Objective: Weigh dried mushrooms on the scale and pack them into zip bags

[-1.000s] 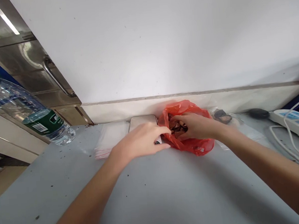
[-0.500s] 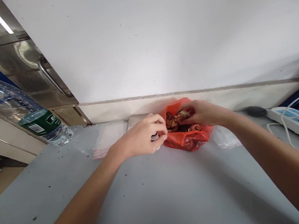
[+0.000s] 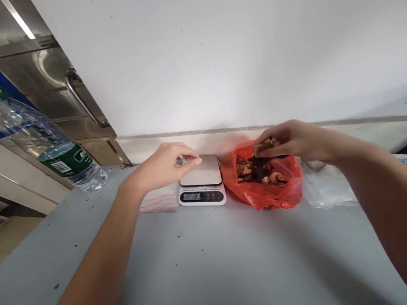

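Pinched between thumb and fingers of the right hand, brown dried pieces are held just above the red plastic bag, whose mouth is turned up toward the camera and whose long axis is laid left to right on the grey table, just right of the kitchen scale. The left hand is held over the scale's rear left corner, fingertips drawn together; whether anything is gripped cannot be told, and the display cannot be read.

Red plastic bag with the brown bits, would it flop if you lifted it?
Probably floppy: the thin, crinkled red plastic bag sags open around its load. Likely light, since the dried brown pieces look thin and the right hand pinches several.
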